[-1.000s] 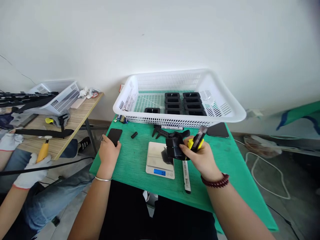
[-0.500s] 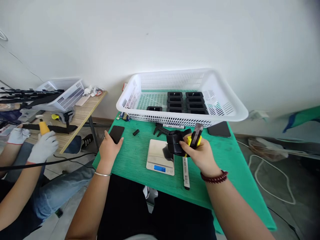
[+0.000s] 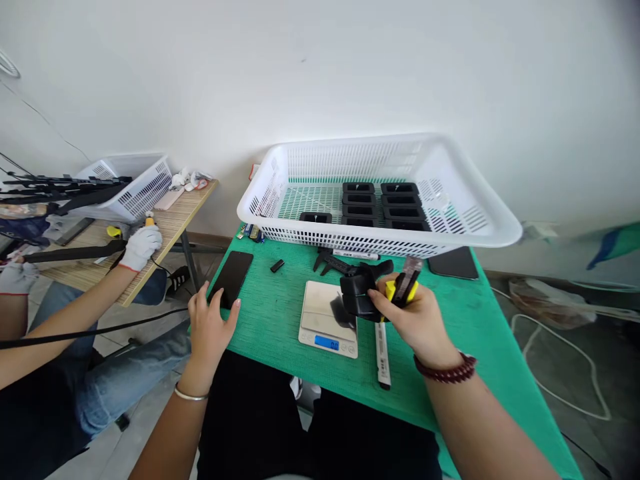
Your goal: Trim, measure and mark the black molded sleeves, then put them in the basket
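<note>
My right hand (image 3: 417,320) is closed around a yellow-and-black utility knife (image 3: 406,287) and pinches a black rounded part (image 3: 359,297), whose exact kind I cannot make out. Both are held above the right side of a small digital scale (image 3: 320,313), whose display reads 0.0. My left hand (image 3: 213,327) has its fingers spread at the near end of a black phone (image 3: 233,277) on the table's left side. Behind the held part lies a black caliper (image 3: 335,262). A white marker (image 3: 383,357) lies right of the scale.
A large white basket (image 3: 380,237) with several black rectangular frames (image 3: 359,200) stands at the back of the green-covered table (image 3: 280,300). A dark flat device (image 3: 454,263) lies partly under it. At left, a co-worker's gloved hand (image 3: 143,247) is over a wooden table (image 3: 193,207).
My left hand has drawn back toward me from around the phone, and its fingers have spread. My right hand keeps its hold. The co-worker's gloved hand with the yellow-handled tool has moved right and away.
</note>
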Tool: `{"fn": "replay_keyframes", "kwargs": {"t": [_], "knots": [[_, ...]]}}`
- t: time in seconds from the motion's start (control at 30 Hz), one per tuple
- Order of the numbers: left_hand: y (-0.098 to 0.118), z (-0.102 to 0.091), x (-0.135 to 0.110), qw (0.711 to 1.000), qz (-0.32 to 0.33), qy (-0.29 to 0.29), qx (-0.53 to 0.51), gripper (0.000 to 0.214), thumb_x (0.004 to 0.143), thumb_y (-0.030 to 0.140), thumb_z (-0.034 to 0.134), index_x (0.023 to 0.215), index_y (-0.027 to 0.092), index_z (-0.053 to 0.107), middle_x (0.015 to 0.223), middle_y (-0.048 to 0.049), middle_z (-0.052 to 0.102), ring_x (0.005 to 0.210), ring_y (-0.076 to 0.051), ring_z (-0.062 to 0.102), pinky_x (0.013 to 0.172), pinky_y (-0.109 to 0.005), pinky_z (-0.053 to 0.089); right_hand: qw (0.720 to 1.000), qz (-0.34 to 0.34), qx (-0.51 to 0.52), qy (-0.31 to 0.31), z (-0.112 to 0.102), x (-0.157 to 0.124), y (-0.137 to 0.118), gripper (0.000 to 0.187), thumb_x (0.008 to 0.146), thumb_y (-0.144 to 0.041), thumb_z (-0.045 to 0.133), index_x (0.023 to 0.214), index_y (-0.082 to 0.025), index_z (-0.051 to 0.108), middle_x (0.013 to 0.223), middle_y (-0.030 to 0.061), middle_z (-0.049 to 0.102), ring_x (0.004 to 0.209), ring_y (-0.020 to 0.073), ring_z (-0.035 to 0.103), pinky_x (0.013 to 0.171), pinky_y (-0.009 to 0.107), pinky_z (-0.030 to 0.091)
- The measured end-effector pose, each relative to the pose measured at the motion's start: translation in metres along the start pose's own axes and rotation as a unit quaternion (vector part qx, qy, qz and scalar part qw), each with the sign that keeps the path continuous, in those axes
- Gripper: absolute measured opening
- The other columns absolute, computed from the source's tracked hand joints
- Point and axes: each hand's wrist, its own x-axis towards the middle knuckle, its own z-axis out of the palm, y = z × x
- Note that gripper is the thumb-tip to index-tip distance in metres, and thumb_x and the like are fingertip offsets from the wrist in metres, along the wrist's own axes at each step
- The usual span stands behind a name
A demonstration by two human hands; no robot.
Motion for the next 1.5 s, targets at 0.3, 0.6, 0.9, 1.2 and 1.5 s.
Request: {"fn": "replay_keyframes", "kwargs": {"t": [0.3,0.6,0.9,1.2,1.5], "knots": [[0.007,0.013,0.047,0.998,-0.009,-0.063,-0.026,0.068,0.081,0.061,0.053,0.137,0.023,0.049,0.140,-0.0197,0.041,0.129,-0.042,0.038,0.104,-0.057,0.035,1.000,0.010,-0.019,0.001,-0.001,0.002,0.004,0.030,0.069,-0.032,0.068,0.056,-0.021,0.043,0.058,-0.0016,0.050,0.051,0.0111,0.045,0.044,0.023,0.040],[0.025,0.017,0.068,0.993,-0.087,-0.078,0.001,0.091,0.077,0.047,0.061,0.141,-0.008,0.028,0.114,-0.0293,0.060,0.109,-0.040,0.058,0.087,-0.046,0.051,0.999,0.037,-0.022,-0.004,-0.001,0.001,0.006,0.032,0.068,-0.037,0.070,0.057,-0.021,0.044,0.057,-0.0020,0.051,0.049,0.0112,0.046,0.043,0.024,0.040],[0.031,0.018,0.073,0.992,-0.086,-0.087,0.031,0.083,0.077,0.040,0.060,0.139,-0.008,0.032,0.102,-0.0272,0.065,0.099,-0.038,0.064,0.078,-0.045,0.053,0.999,0.033,-0.032,-0.003,-0.001,0.001,0.005,0.030,0.068,-0.037,0.070,0.057,-0.022,0.046,0.057,-0.0011,0.052,0.050,0.0123,0.045,0.042,0.025,0.040],[0.017,0.008,0.042,0.991,-0.083,-0.078,-0.073,0.099,0.077,0.056,0.061,0.145,-0.003,0.021,0.141,-0.0303,0.042,0.130,-0.040,0.044,0.101,-0.048,0.045,0.999,0.034,-0.035,-0.003,-0.001,0.001,0.009,0.032,0.069,-0.038,0.070,0.056,-0.022,0.045,0.056,-0.0018,0.050,0.048,0.0118,0.045,0.041,0.025,0.039],[0.000,0.005,-0.006,0.996,-0.040,0.022,-0.081,0.054,0.083,0.045,0.058,0.126,0.013,0.053,0.141,-0.0176,0.045,0.136,-0.035,0.036,0.109,-0.051,0.036,0.998,0.022,-0.050,-0.001,-0.002,-0.001,0.012,0.020,0.069,-0.037,0.070,0.064,-0.022,0.058,0.059,-0.0011,0.055,0.051,0.0134,0.048,0.046,0.025,0.042]]}}
